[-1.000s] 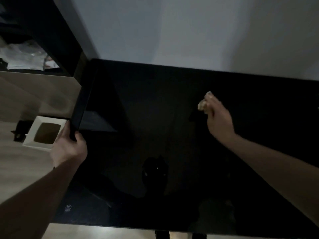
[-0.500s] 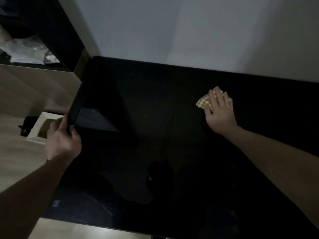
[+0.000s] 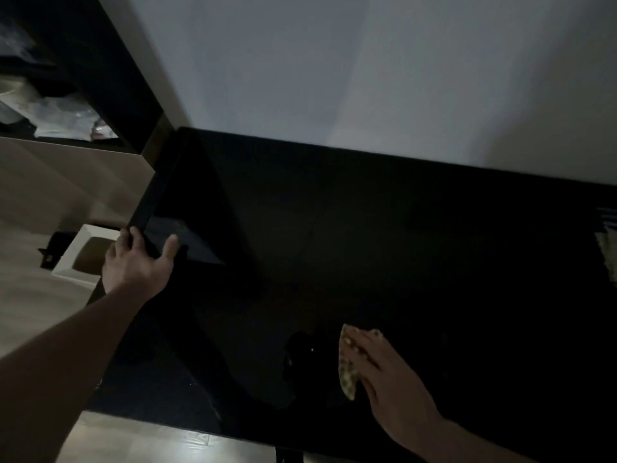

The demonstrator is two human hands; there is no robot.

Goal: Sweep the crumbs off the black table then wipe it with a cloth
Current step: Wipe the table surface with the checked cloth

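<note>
Pressing the cloth (image 3: pixel 347 372) under flat fingers, right hand (image 3: pixel 387 379); left hand (image 3: pixel 137 262) grips table (image 3: pixel 334 228) edge.

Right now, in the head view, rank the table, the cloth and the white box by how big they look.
1. Table, by far the largest.
2. White box, partly hidden behind the left hand.
3. Cloth, mostly covered by the right hand, so its rank below the box is unsure.

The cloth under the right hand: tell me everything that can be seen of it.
The cloth is small, pale yellowish with a fine dotted or checked pattern, and looks like thin fabric. It lies flat on the black table, toward the near edge. The right hand presses on it with straight fingers and covers most of it, so only a strip along its left side and far corner shows. Its full shape cannot be told.
</note>
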